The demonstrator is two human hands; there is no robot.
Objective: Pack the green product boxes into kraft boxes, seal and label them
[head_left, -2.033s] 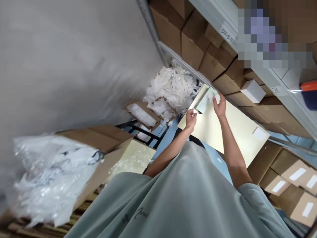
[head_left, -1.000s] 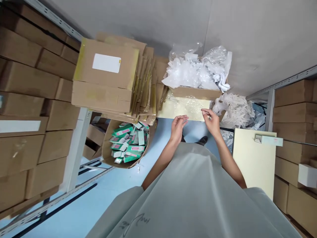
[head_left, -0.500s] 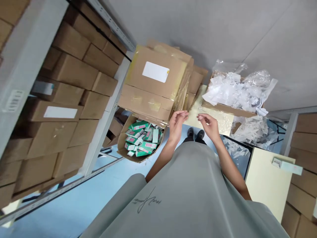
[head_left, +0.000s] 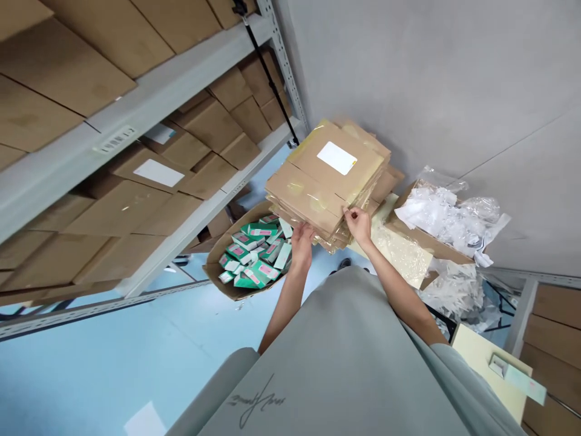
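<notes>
A stack of flattened cardboard boxes [head_left: 313, 188] lies in front of me, with yellowish tape along its edges and a white label [head_left: 336, 158] on the top sheet. My left hand [head_left: 302, 245] is closed at the stack's front edge, fingertips partly hidden against the cardboard. At the front right corner, my right hand [head_left: 358, 225] pinches the edge between thumb and fingers. Just left of my left hand stands an open carton [head_left: 218, 257] holding several green and white small boxes [head_left: 258, 254] with pink marks.
Metal shelving [head_left: 181, 66] full of brown cartons runs along the left. To the right are a box of crumpled white paper and plastic [head_left: 449, 218], more scraps [head_left: 454, 297] below it, and a pale table [head_left: 490, 369] bearing a light green box [head_left: 521, 381]. A grey wall [head_left: 431, 91] rises behind.
Both hands have moved onto the cardboard stack: the left to its front edge, the right to its front right corner. The view has swung left, so the stack appears further right.
</notes>
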